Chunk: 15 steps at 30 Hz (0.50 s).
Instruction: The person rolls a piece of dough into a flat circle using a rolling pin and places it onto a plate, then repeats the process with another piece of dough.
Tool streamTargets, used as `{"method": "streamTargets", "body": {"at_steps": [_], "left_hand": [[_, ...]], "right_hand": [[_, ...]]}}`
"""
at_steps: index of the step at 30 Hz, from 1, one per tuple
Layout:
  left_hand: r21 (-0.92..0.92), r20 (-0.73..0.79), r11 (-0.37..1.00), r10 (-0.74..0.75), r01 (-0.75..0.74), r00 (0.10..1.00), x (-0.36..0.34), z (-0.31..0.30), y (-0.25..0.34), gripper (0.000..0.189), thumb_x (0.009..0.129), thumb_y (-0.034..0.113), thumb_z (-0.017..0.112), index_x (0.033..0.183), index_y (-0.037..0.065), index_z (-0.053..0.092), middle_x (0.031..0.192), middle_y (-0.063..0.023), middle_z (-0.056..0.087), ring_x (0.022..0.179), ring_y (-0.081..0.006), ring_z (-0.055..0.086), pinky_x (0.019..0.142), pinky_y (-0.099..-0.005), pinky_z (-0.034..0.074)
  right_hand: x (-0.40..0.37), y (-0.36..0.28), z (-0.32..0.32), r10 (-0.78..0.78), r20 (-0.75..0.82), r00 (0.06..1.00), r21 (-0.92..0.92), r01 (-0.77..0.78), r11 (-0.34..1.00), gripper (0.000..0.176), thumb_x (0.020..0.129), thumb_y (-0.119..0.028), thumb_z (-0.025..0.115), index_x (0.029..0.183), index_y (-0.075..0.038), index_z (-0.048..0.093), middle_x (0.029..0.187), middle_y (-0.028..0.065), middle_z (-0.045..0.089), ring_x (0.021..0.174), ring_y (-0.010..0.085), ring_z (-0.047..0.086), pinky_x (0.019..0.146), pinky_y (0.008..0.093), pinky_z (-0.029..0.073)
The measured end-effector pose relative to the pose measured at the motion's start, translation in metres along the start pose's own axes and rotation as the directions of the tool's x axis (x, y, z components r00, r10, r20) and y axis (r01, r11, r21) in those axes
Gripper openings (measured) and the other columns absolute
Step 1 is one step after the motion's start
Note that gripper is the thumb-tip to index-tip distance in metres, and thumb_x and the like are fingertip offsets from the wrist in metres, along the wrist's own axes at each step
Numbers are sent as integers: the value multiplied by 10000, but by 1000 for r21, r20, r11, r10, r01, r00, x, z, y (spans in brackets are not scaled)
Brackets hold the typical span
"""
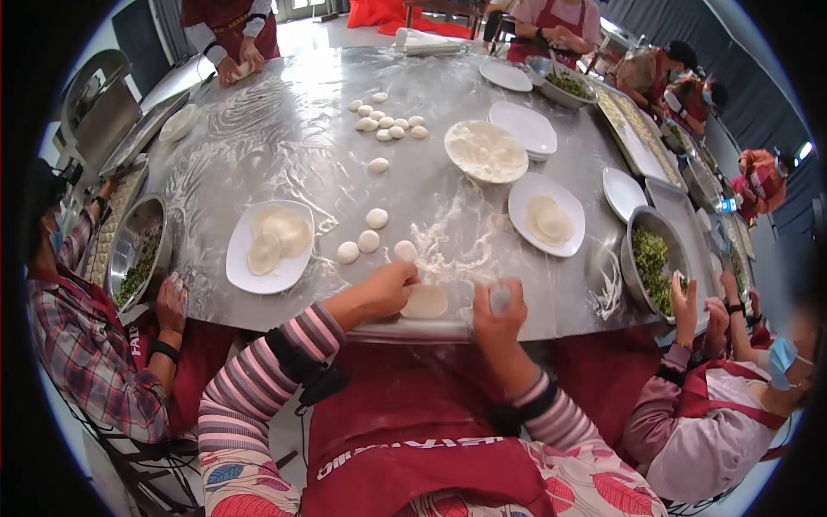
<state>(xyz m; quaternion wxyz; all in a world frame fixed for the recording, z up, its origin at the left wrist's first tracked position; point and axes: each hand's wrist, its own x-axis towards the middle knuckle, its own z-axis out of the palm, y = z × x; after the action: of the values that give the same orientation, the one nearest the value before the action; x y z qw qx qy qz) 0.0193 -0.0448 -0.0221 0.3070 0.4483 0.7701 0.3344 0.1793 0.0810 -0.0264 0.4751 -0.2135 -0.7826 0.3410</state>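
My left hand (385, 290) rests on the near edge of the floured steel table (293, 129), fingers touching a flattened round of dough (426, 302). My right hand (500, 312) is closed around the end of a thin rolling pin (500, 295) that lies just right of that round. Three small dough balls (370, 243) sit just beyond my left hand. A white plate with rolled wrappers (269, 243) stands to the left of them.
More dough balls (388, 123) lie mid-table, with plates of wrappers (546, 215) and flour (486, 151) to the right. Bowls of green filling (653, 258) (138, 250) flank me. People sit at my left (86, 345) and right (724, 396); others work at the far side.
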Motion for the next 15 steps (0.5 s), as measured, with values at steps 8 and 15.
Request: {"method": "streamTargets", "body": {"at_steps": [8, 15], "left_hand": [[137, 27, 989, 53, -57, 998, 10, -6, 15, 203, 797, 184, 555, 810, -12, 607, 728, -192, 601, 688, -294, 577, 638, -376, 446], [-10, 58, 983, 184, -184, 981, 77, 2, 60, 178, 805, 199, 601, 830, 25, 573, 691, -47, 560, 654, -113, 513, 584, -274, 408]], "right_hand": [[37, 16, 31, -3, -14, 1000, 34, 4, 999, 227, 740, -113, 667, 874, -38, 499, 609, 180, 550, 552, 378, 567, 487, 408, 452], [-13, -2, -19, 11, 43, 999, 122, -16, 992, 236, 719, -59, 691, 844, -34, 492, 599, 141, 536, 523, 312, 581, 462, 356, 451]]}}
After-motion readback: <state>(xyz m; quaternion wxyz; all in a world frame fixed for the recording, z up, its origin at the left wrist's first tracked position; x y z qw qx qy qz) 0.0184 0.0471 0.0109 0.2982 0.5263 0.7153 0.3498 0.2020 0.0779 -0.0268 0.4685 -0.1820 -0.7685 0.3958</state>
